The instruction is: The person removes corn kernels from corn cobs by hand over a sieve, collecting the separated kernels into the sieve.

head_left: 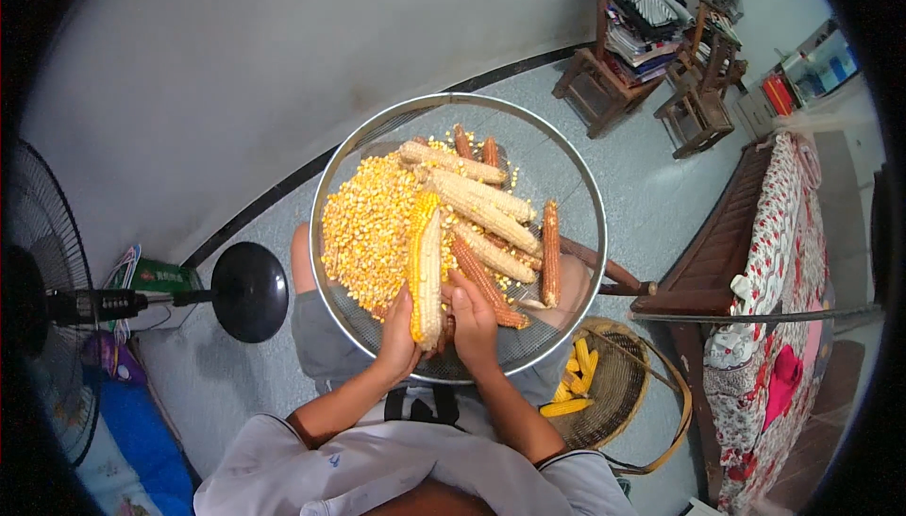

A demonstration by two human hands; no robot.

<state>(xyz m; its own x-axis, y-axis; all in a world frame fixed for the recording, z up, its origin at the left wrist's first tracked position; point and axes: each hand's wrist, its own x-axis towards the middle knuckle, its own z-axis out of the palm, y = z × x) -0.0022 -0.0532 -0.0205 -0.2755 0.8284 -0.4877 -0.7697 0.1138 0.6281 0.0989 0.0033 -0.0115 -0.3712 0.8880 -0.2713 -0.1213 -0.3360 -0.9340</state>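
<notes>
A partly shelled corn cob (pixel 427 266) stands lengthwise between my hands, with yellow kernels along its left side and a pale bare strip on the right. My left hand (pixel 400 335) is closed round its lower end. My right hand (pixel 475 323) is against its right side, thumb and fingers bent toward the cob, their far parts hidden. Beneath lies a round mesh sieve (pixel 601 233) with a metal rim, resting over my lap. Loose yellow kernels (pixel 368 219) heap on its left. Several bare pale cobs (pixel 481 205) and reddish-brown cobs (pixel 551 252) lie on its right.
A woven basket (pixel 618 393) with yellow corn ears (pixel 578 379) stands on the floor at my right. A black fan (pixel 57 304) is at the left. Wooden chairs (pixel 604 91) with stacked papers stand at the back right, near a bed with a floral cover (pixel 746 356).
</notes>
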